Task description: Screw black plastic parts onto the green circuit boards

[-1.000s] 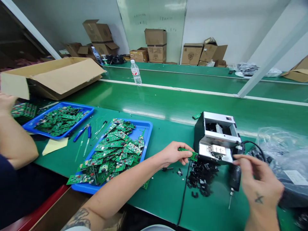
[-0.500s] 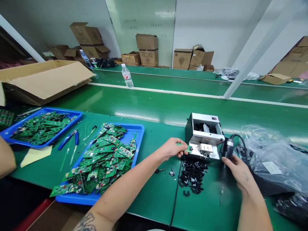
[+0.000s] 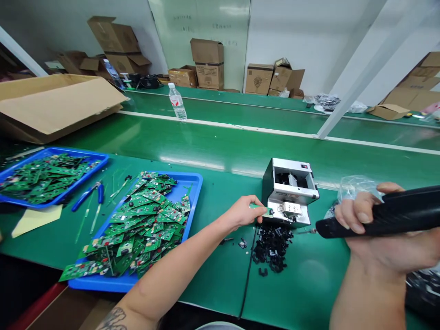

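My left hand (image 3: 243,212) pinches a small green circuit board (image 3: 261,211) and holds its end against the front of a small grey machine (image 3: 290,191). My right hand (image 3: 374,231) is wrapped round a black electric screwdriver (image 3: 381,217), lifted off the table and lying level, its tip pointing left toward the machine. A heap of small black plastic parts (image 3: 271,247) lies in front of the machine.
A blue tray (image 3: 194,183) piled with green circuit boards sits left of my arm, a second blue tray (image 3: 98,160) further left, blue pliers (image 3: 85,197) between them. A clear plastic bag (image 3: 354,185) lies right of the machine. An open cardboard box (image 3: 58,103) and a water bottle (image 3: 177,101) stand behind.
My right hand picked the black screwdriver up from the table and raised it to a level position. My left hand kept the board at the machine. The view shifted right.
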`<action>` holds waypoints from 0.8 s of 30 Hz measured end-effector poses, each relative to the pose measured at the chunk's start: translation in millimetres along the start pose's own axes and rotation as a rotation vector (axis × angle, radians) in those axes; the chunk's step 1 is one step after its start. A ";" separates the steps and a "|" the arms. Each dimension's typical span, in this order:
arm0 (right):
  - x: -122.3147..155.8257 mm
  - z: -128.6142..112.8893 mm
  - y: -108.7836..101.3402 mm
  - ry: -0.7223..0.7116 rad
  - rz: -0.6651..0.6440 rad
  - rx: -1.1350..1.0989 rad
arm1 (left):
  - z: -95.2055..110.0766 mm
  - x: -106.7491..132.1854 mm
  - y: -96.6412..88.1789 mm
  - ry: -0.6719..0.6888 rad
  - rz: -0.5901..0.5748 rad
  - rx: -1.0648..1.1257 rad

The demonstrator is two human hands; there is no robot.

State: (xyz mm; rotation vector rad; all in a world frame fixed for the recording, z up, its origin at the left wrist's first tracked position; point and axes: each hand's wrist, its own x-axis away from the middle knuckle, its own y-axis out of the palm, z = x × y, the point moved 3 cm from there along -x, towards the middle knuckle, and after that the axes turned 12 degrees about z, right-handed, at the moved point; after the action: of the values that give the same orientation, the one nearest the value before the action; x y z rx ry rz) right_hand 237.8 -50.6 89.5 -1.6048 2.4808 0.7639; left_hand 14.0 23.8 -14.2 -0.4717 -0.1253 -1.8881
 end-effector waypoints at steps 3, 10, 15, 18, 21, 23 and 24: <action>-5.7 -5.8 25.9 -0.040 -0.028 0.086 | -4.4 -1.3 0.6 0.025 0.000 -0.023; -7.0 17.9 46.3 -0.062 -0.046 0.299 | -4.1 -2.1 1.6 0.063 0.008 -0.059; -8.1 28.2 48.8 -0.006 -0.084 0.146 | -5.7 -1.8 1.5 0.064 0.008 -0.059; -10.1 30.9 48.7 -0.010 -0.104 0.080 | -9.7 -4.5 1.8 0.082 -0.006 -0.055; -10.8 32.0 47.1 -0.013 -0.123 0.028 | -13.9 -7.9 3.1 0.109 -0.011 -0.053; -10.2 31.8 45.7 -0.006 -0.134 0.018 | -15.9 -9.6 4.6 0.117 -0.010 -0.052; -9.8 31.0 45.1 -0.005 -0.143 0.015 | -16.5 -10.0 5.3 0.119 -0.009 -0.053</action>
State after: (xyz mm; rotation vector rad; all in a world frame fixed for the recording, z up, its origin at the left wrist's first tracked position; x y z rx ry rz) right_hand 196.8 -13.9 81.9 -1.7501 2.3312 0.7277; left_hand 17.5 25.6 -33.9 -0.3941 0.0013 -1.9271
